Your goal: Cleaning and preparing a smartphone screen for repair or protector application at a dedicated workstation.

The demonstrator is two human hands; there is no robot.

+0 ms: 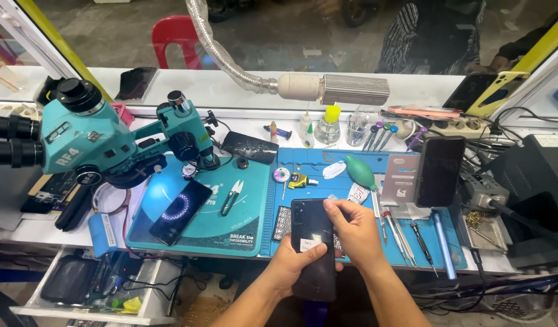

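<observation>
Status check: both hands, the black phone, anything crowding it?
Left hand grips black phone from below. Right hand holds its right edge. Phone back up, over blue mat. Screwdrivers lie close by on the right.

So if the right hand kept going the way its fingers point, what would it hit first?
Likely the small tweezers on the teal mat. The right hand points up-left across the dark phone; depth is unclear.

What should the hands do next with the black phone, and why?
Probably lay the black phone down on the blue mat. Both the left hand and right hand hold it in mid-air, back up, and the screwdrivers lie beside it.
</observation>
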